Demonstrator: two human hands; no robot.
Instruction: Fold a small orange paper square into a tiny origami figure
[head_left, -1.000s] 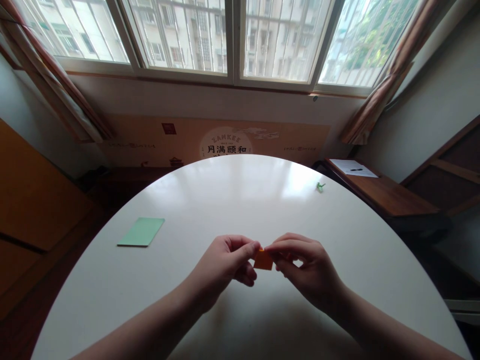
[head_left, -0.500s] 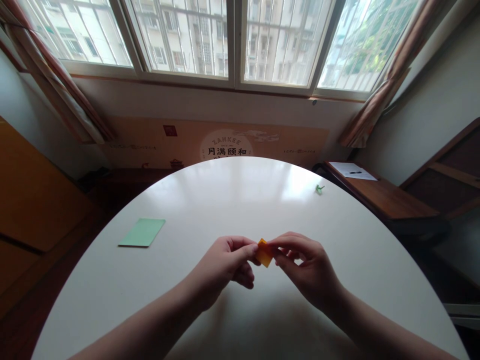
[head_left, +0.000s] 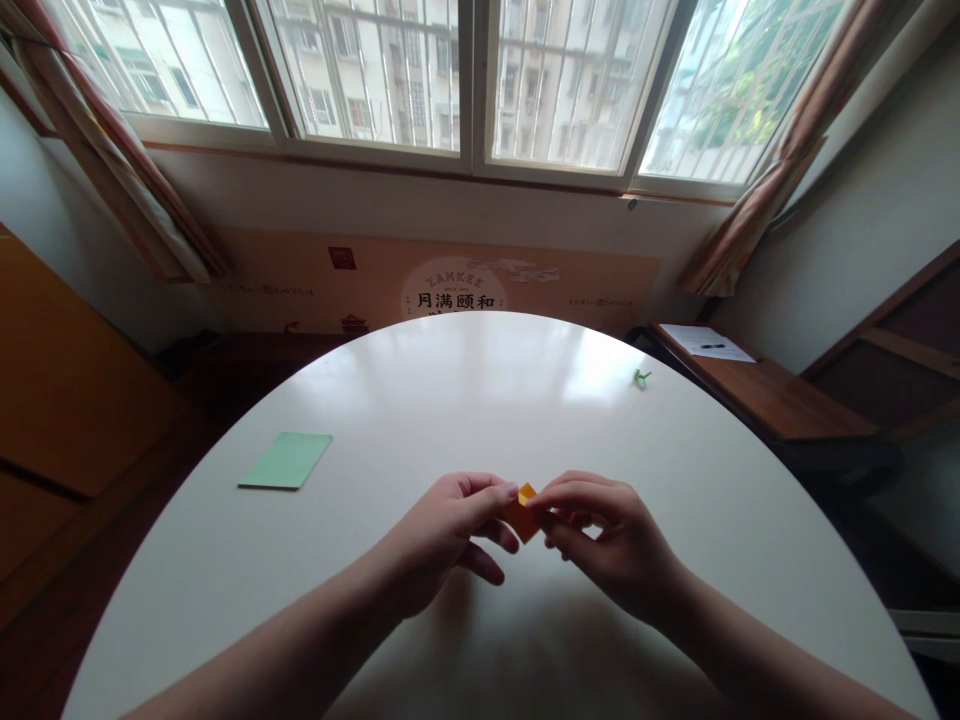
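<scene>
A small folded piece of orange paper (head_left: pixel 523 511) is pinched between both my hands just above the round white table (head_left: pixel 480 400). My left hand (head_left: pixel 442 535) grips its left edge with thumb and forefinger, the other fingers curled beneath. My right hand (head_left: pixel 600 540) pinches the right edge, fingers closed. Most of the paper is hidden by my fingertips.
A flat light-green sheet of paper (head_left: pixel 286 460) lies on the table's left side. A tiny green folded object (head_left: pixel 640 378) sits at the far right. Beyond the table's right edge stands a wooden side table (head_left: pixel 757 385) with a white sheet (head_left: pixel 706 341) and a pen.
The orange paper has been turned and tilted between my fingertips and shows less than before. My hands have sunk slightly lower, and the left hand's lower fingers have spread a little.
</scene>
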